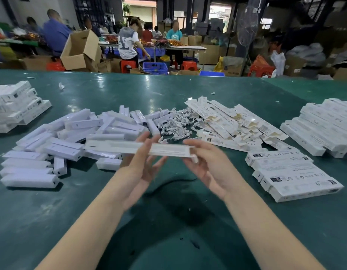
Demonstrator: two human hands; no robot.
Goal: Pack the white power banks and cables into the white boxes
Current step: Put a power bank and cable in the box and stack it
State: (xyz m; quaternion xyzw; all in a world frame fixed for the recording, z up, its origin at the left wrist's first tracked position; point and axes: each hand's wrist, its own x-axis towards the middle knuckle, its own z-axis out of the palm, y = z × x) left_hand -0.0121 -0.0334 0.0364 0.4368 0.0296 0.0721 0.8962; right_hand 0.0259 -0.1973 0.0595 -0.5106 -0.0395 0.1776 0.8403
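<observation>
Long white box [138, 148] held level above the table's middle, left hand [138, 168] and right hand [209, 164] pinching it, fingers fairly straight; best to square it open before loading a power bank [29, 180] and cable [174, 123]

Green table [168, 90] under power banks [75, 133], cables [174, 123], boxes [291, 172]

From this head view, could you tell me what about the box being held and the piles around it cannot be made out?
- Held box: contents unseen; walls hide them, motion blurs it.
- Left hand, right hand: fingertip contact is behind the box.
- Box stack: cut off by the left edge.
- Printed boxes: text too small.
- Cable pile: tangled, uncountable.
</observation>
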